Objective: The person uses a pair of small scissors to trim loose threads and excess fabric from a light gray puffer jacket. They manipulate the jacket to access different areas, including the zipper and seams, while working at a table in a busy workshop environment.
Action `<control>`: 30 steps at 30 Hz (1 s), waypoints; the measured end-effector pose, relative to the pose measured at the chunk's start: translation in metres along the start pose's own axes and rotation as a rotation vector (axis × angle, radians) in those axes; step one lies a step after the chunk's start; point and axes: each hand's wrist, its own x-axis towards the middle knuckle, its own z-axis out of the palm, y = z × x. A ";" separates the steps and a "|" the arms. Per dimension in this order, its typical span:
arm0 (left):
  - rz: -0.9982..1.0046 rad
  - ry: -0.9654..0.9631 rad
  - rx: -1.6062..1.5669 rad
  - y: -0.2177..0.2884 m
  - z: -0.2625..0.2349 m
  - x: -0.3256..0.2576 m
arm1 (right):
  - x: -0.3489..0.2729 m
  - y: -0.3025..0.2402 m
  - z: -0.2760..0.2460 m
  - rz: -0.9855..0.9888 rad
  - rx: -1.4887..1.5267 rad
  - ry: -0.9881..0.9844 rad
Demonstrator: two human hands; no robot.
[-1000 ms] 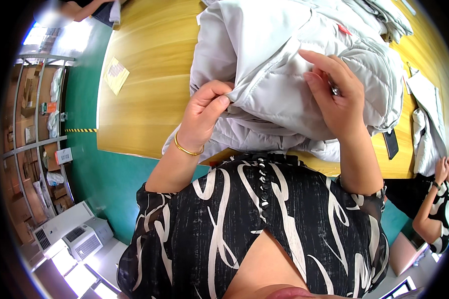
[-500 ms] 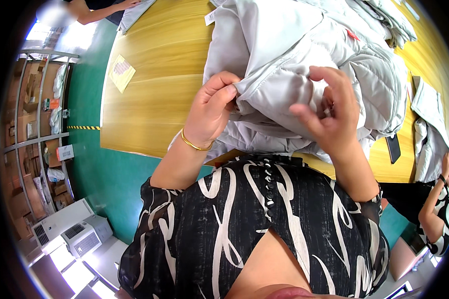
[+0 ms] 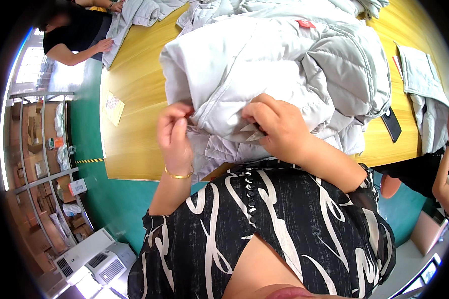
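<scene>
A light grey quilted padded jacket lies bunched on the table in front of me, its smooth lining side partly up and a red label near the top. My left hand pinches the jacket's edge at its near left corner, thumb against fingers. To the right of it, my right hand is closed around small thread snips. Their pointed grey blades stick out leftward, close over the seam; the handles are hidden in my palm.
The yellow wood-grain table carries a paper slip at left, a black phone at right and more grey garments. Co-workers handle garments at far left and far right. Shelving stands beyond the green floor.
My right hand, fingers loosely spread before, has moved left and down, showing the snips' blades. My left hand still pinches the edge. The view has shifted, revealing more of the far-left person.
</scene>
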 end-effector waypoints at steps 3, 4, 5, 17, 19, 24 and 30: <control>0.310 -0.224 0.212 0.035 0.013 0.005 | -0.003 0.001 -0.003 -0.034 0.031 -0.043; 0.282 -0.276 0.324 0.045 0.020 0.011 | -0.003 0.000 -0.003 -0.033 0.045 -0.053; 0.254 -0.324 0.435 0.051 0.029 0.019 | -0.004 0.000 -0.002 -0.027 0.045 -0.058; -0.329 -0.358 0.288 0.032 0.035 0.030 | -0.010 0.003 -0.002 -0.027 0.063 -0.112; -0.358 -0.379 0.234 0.033 0.034 0.028 | -0.010 0.004 0.001 -0.017 0.065 -0.109; -0.467 -0.575 0.276 0.033 0.031 0.012 | -0.020 0.008 -0.008 0.007 0.082 -0.312; -0.577 -0.635 0.278 0.004 0.020 -0.005 | -0.041 0.019 -0.016 0.049 0.126 -0.202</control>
